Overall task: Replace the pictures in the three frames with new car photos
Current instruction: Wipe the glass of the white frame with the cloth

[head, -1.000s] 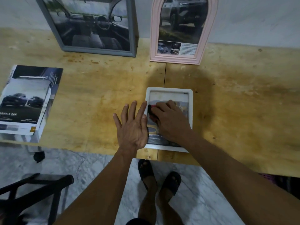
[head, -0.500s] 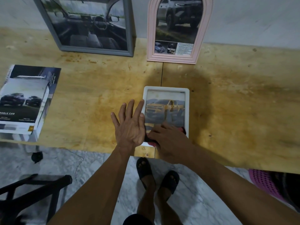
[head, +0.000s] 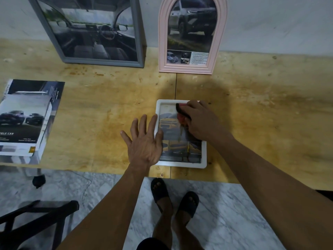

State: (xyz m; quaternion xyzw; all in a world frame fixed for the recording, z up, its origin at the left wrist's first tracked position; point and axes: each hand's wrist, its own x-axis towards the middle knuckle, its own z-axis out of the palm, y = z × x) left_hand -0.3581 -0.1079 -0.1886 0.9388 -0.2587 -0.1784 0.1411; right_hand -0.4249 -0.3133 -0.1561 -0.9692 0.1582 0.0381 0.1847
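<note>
- A white frame [head: 204, 154] is laid flat near the front edge of the wooden bench [head: 261, 114], face up, with a yellow car photo [head: 171, 127] seen in it.
- The left hand [head: 144, 143] is spread flat, fingers apart, palm down on the bench and over the frame's left edge; nothing is gripped by it.
- The right hand [head: 200, 121] is curled over the far part of the frame, its grip closed on a red and black cloth [head: 181, 112] pressed against the frame's face.
- A grey frame [head: 139, 42] is leaned against the wall at the far left, showing a car interior.
- A pink arched frame [head: 163, 42] is stood just to the right of the grey one, also against the wall, holding a photo of a dark vehicle with small pictures and text below.
- A stack of car brochures [head: 23, 120] is placed at the bench's left end, well apart from the white frame.
- Two feet in dark sandals [head: 160, 193] are seen on the marble floor [head: 108, 188] below the bench edge.
- A black chair [head: 36, 217] is partly visible at the near left.
</note>
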